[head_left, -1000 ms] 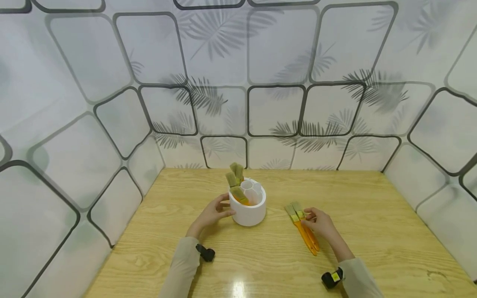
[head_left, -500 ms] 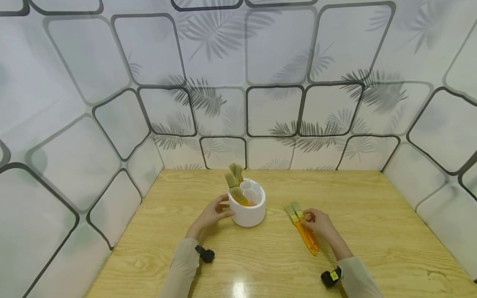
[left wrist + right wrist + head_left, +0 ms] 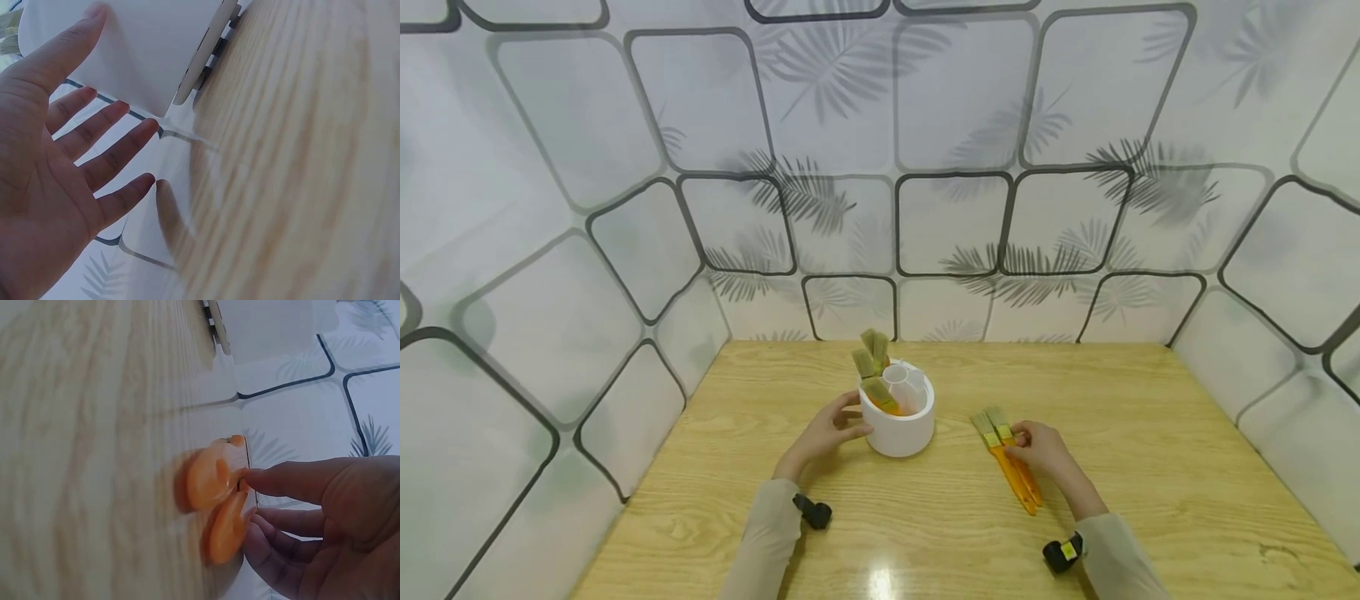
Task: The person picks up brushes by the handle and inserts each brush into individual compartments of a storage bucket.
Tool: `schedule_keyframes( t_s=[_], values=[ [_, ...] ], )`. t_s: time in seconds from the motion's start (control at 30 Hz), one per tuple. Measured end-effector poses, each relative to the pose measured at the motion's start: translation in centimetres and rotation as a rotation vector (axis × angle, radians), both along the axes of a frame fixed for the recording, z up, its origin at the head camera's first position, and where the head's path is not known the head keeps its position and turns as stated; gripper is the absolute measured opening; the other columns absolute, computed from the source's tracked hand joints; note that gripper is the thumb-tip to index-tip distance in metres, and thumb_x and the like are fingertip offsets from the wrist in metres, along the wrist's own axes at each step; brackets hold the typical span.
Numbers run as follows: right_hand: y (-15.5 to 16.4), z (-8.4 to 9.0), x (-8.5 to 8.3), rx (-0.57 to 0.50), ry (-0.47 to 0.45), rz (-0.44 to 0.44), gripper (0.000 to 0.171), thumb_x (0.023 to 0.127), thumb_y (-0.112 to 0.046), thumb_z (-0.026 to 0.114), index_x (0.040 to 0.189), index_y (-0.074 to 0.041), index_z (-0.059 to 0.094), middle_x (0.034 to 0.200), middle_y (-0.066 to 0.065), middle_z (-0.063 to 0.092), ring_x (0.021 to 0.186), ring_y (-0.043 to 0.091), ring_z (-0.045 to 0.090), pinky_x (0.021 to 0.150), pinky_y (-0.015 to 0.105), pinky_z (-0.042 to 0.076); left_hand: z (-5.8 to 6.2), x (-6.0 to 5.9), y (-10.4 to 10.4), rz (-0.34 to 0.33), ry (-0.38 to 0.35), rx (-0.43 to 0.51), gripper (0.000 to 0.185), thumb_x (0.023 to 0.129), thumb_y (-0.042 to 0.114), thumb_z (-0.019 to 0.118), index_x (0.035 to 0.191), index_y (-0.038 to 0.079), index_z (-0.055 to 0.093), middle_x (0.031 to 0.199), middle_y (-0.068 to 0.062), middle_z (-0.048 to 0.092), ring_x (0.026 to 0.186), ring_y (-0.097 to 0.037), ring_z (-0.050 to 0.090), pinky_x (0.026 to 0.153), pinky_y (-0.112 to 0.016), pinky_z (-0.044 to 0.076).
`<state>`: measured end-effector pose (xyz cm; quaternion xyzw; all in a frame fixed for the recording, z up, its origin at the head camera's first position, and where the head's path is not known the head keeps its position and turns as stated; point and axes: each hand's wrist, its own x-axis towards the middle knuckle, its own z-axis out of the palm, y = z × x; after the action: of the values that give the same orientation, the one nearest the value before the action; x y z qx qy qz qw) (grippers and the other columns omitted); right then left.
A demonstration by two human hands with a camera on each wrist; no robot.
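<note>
A white round organizer [image 3: 901, 429] with inner compartments stands on the table, several paintbrushes [image 3: 880, 390] leaning in its left side, bristles up. My left hand [image 3: 829, 429] rests against the organizer's left side; in the left wrist view its thumb lies against the white wall and its fingers are spread, fairly straight. To the right, two orange-handled paintbrushes [image 3: 1015, 477] lie side by side on the wood. My right hand [image 3: 1043, 450] pinches the right-hand one near its metal band. In the right wrist view, the thumb and fingertips meet beside the orange handles [image 3: 228, 528].
The light wooden table [image 3: 955, 533] ends at patterned cloth walls [image 3: 955, 225] at the back and on both sides. Each wrist wears a small black camera, such as the right one [image 3: 1062, 553]. The organizer stands to the left of the two lying brushes.
Almost nothing differs. Both hands, the organizer and the two lying paintbrushes keep their places; the right wrist has shifted very slightly to the left.
</note>
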<state>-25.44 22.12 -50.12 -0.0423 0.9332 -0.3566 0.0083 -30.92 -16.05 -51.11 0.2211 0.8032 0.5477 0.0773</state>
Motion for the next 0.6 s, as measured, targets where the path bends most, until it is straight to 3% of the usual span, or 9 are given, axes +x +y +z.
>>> schedule_keyframes(
  t_s=[0.3,0.6],
  values=[
    [-0.25,0.14,-0.05,0.001,-0.011,0.000,0.036,0.081,-0.007,0.069,0.109,0.012,0.056,0.071,0.004,0.050,0.060,0.014,0.042,0.050,0.022,0.035,-0.03,0.01,0.02,-0.005,0.002,-0.001,0.069,0.081,0.030,0.072,0.140,0.020,0.038,0.139,-0.010,0.044,0.119,-0.034,0.051,0.100,-0.046,0.043],
    [-0.36,0.34,-0.15,0.034,-0.033,-0.010,0.039,0.082,-0.008,0.068,0.111,0.013,0.055,0.071,0.005,0.052,0.059,0.014,0.044,0.049,0.023,0.037,0.01,0.01,0.06,0.007,-0.003,-0.024,0.071,0.080,0.034,0.072,0.141,0.019,0.038,0.139,-0.010,0.044,0.119,-0.033,0.051,0.099,-0.045,0.043]
  ],
)
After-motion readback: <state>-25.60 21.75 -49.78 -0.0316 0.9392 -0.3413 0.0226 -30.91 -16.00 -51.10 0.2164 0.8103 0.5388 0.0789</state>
